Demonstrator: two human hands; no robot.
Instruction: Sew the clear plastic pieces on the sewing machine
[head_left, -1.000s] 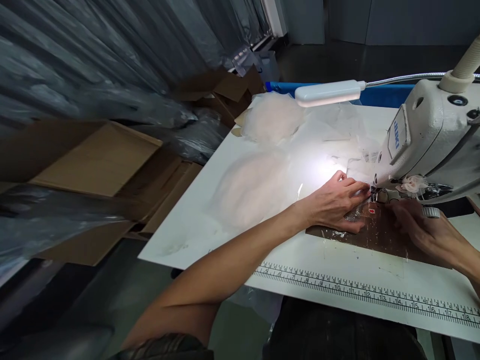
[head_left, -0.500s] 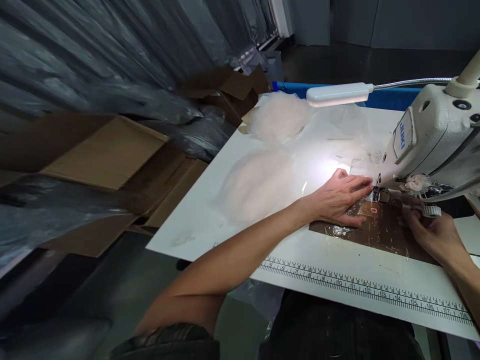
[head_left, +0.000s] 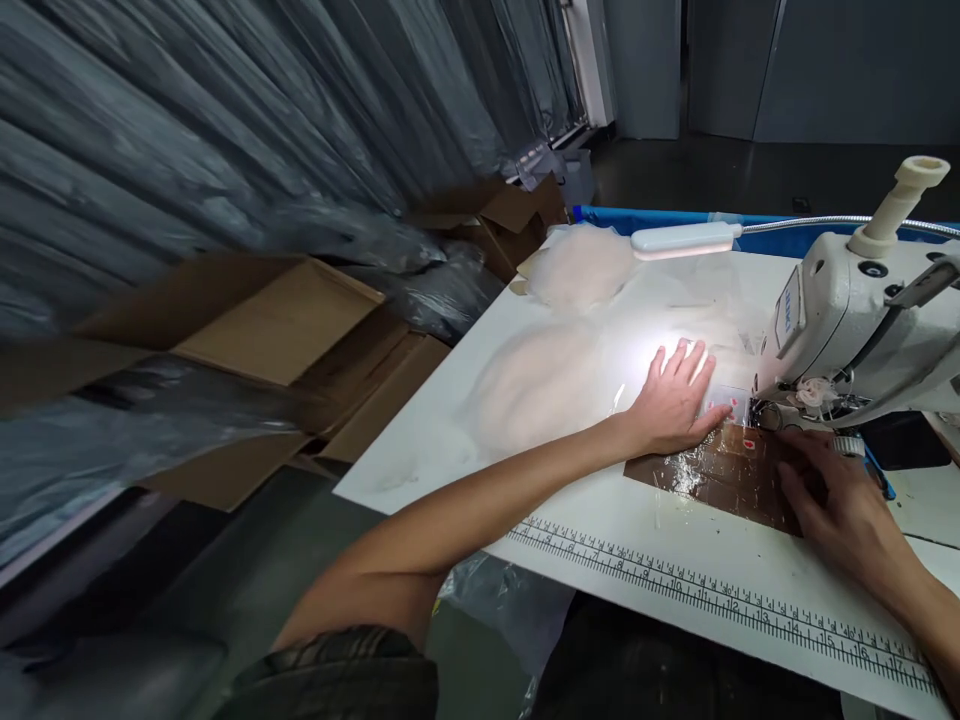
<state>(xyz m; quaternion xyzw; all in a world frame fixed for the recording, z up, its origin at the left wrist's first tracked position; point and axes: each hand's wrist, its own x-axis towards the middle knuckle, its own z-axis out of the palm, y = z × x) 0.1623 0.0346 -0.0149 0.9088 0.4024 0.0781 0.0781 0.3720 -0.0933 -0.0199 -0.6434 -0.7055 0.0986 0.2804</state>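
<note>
Fingers spread, my left hand [head_left: 675,405] lies flat on sheer pale fabric [head_left: 600,350] left of the sewing machine [head_left: 840,330]. Near its thumb is a small clear piece with red marks [head_left: 731,403], close to the needle and presser foot [head_left: 759,412]. My right hand [head_left: 836,490] is right of the presser foot, its forefinger reaching toward it and its thumb held apart over a brown plate [head_left: 705,478]. Nothing shows between that thumb and forefinger; the other fingers are partly hidden. A pale ruffled tuft [head_left: 816,392] hangs on the machine head.
A white lamp [head_left: 684,240] on a flexible neck lights the white table [head_left: 570,500]. A ruler strip [head_left: 712,598] follows the front edge. Another pale fabric heap [head_left: 581,265] lies at the back. Open cardboard boxes [head_left: 277,320] stand at left; a dark phone-like slab [head_left: 904,440] lies at right.
My left hand has turned and spread its fingers away from the needle, uncovering the clear piece with red marks. My right hand has shifted slightly left. The camera view has tilted up.
</note>
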